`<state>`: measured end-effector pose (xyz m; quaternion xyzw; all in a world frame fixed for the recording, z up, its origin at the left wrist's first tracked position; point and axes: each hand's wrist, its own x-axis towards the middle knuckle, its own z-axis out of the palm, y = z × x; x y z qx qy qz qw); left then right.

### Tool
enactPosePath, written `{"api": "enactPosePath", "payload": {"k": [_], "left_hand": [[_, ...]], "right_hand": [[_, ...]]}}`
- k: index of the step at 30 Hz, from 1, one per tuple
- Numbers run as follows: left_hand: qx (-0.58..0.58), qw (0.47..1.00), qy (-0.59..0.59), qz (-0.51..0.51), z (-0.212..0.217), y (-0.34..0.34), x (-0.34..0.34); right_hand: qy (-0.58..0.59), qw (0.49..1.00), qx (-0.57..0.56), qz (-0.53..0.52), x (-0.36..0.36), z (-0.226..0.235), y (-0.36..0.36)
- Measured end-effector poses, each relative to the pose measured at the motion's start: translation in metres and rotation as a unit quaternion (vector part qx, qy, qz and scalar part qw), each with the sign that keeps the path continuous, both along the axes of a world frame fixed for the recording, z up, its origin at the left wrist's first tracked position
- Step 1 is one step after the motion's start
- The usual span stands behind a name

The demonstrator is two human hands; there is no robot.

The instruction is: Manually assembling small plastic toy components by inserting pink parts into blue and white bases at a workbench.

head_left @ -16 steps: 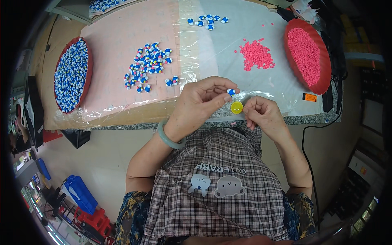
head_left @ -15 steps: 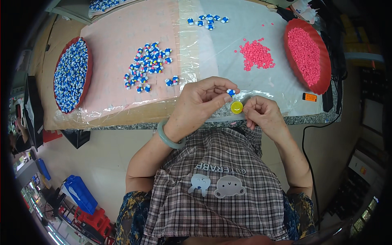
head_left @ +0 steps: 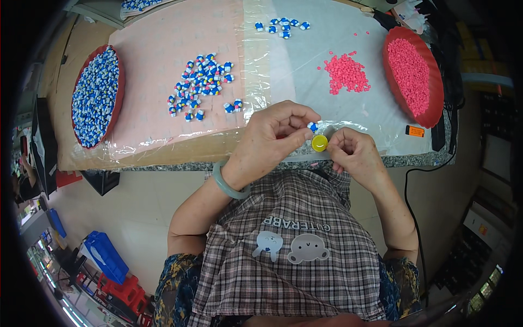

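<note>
Between the thumb and forefinger of my left hand [head_left: 275, 133] is a small blue-and-white figurine [head_left: 312, 126]. It is held just above a small round yellow pot [head_left: 319, 143] near the table's front edge. My right hand [head_left: 354, 155] is beside the pot on its right, thumb and forefinger pinched together at the rim. Whatever those fingers hold, if anything, is hidden or too small to make out. Left of my hands, a loose heap of similar figurines [head_left: 204, 79] lies on a pink sheet. Beyond my right hand are scattered small pink pieces [head_left: 347, 74].
A red scalloped tray [head_left: 121, 87] full of figurines stands far left; another red tray [head_left: 437, 103] of pink pieces stands far right. Several figurines [head_left: 284, 27] lie at the back. An orange-and-black item [head_left: 415, 131] lies near the right tray. A black cable [head_left: 406, 191] hangs off the right edge.
The whole view has shifted slightly. Both hands keep nearly the same pose, with the figurine still in my left fingers and my right fingertips still beside the yellow pot.
</note>
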<state>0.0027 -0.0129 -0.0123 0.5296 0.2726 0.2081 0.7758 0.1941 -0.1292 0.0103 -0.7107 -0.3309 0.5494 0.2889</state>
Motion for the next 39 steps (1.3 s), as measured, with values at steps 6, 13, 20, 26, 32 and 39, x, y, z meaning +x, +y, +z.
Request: {"api": "enactPosePath", "payload": {"k": [6, 13, 20, 26, 32, 39], "left_hand": [[-0.023, 1.0, -0.011, -0.012, 0.002, -0.001, 0.001], [-0.018, 0.998, -0.051, 0.012, 0.004, -0.008, 0.004], [0.008, 0.998, -0.059, 0.017, 0.0, -0.014, 0.009], [0.057, 0.997, -0.055, 0.024, 0.001, -0.017, 0.011], [0.156, 0.987, -0.038, 0.031, 0.0, -0.017, 0.012], [0.41, 0.907, 0.005, 0.091, 0.005, -0.019, 0.015]], "right_hand": [[0.044, 0.999, 0.007, -0.008, 0.008, 0.0, 0.0], [0.178, 0.979, 0.08, -0.067, 0.005, 0.018, 0.004], [0.202, 0.964, 0.138, -0.101, -0.009, 0.012, 0.008], [0.197, 0.964, 0.144, -0.103, -0.01, 0.009, 0.008], [0.182, 0.967, 0.145, -0.107, -0.01, 0.008, 0.007], [0.156, 0.964, 0.177, -0.121, -0.014, 0.0, 0.004]]}}
